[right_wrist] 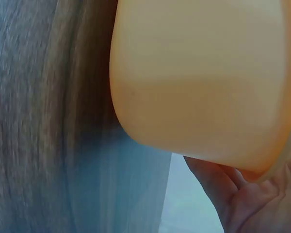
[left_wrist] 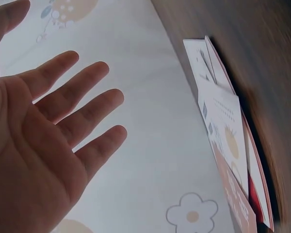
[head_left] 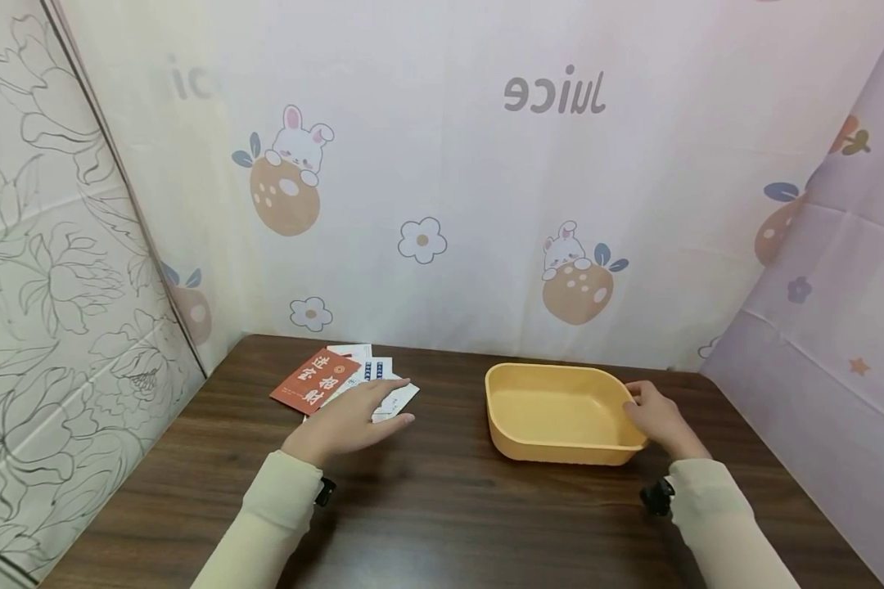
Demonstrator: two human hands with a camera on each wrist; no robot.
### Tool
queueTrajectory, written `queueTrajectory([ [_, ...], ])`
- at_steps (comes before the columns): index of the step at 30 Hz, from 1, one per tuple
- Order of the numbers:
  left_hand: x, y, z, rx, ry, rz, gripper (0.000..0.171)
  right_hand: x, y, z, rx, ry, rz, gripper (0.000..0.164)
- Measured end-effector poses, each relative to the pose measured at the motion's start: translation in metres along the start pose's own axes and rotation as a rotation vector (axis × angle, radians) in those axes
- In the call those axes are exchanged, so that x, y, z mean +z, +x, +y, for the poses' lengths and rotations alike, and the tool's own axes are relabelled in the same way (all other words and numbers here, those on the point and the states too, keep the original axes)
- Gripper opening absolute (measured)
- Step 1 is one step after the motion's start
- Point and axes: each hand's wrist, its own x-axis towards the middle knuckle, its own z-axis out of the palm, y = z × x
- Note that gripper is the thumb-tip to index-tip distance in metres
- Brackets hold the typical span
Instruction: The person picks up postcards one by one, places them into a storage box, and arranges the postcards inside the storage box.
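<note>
A yellow rectangular plastic basin (head_left: 560, 452) with rounded corners is on the right side of the table. My right hand (head_left: 661, 419) grips its right rim, thumb at the inner side and fingers outside; in the right wrist view the basin's side wall (right_wrist: 199, 102) hides part of that hand (right_wrist: 257, 201). My left hand (head_left: 348, 421) hovers with its fingers spread and holds nothing, as the left wrist view of the palm (left_wrist: 39, 141) shows. Beyond it lies a loose pile of paper cards: a red card (head_left: 311, 379) with white characters and several white printed cards (head_left: 407, 397), partly covered by the hand.
The dark wooden table (head_left: 427, 523) runs back to a white curtain (head_left: 427, 147) printed with rabbits and flowers. A flower-patterned panel (head_left: 66, 270) borders the left side, and another curtain (head_left: 832, 352) the right. Each wrist wears a dark device.
</note>
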Motion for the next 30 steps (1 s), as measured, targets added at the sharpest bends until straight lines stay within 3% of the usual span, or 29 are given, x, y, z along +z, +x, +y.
queueTrajectory([
  [6,-0.005,-0.001,-0.006,-0.050,-0.019,-0.003,0.064,0.003,-0.003,-0.009,-0.007,-0.014,-0.049,0.054],
  [17,-0.007,-0.005,-0.017,-0.072,-0.034,-0.003,0.059,0.004,-0.006,-0.023,-0.019,-0.039,-0.127,0.056],
  [23,-0.009,-0.008,-0.024,-0.124,-0.026,-0.007,0.061,0.009,-0.010,-0.028,-0.078,-0.051,-0.138,0.054],
  [30,-0.013,-0.011,-0.037,-0.128,-0.034,0.001,0.064,0.015,-0.021,-0.041,-0.119,-0.027,-0.161,0.052],
])
